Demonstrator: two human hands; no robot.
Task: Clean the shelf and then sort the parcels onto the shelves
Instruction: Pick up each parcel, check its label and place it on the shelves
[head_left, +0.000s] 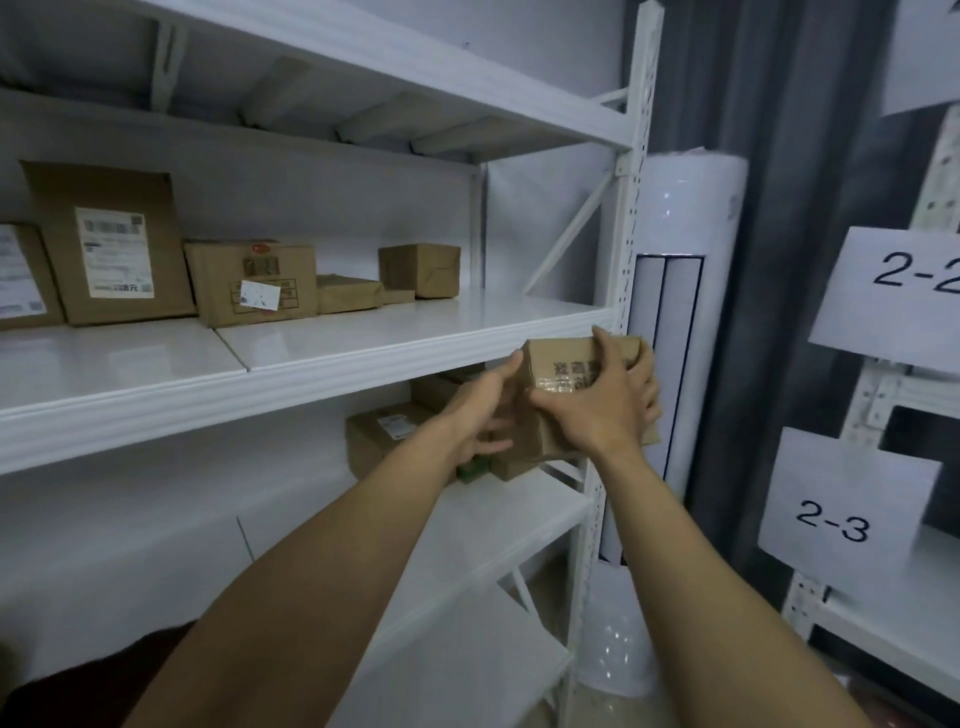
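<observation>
I hold a small brown cardboard parcel with dark printed characters in both hands, just below the front lip of the white middle shelf near its right end. My left hand grips the parcel's left side and underside. My right hand wraps over its front and right side. Several brown parcels stand along the back of the middle shelf, among them a tall labelled box and a small cube box. More parcels lie on the lower shelf, partly hidden behind my hands.
The rack's white perforated right upright rises right beside the parcel. A white tower air conditioner stands behind it against a dark curtain. A second rack on the right bears paper signs "2-2" and "2-3".
</observation>
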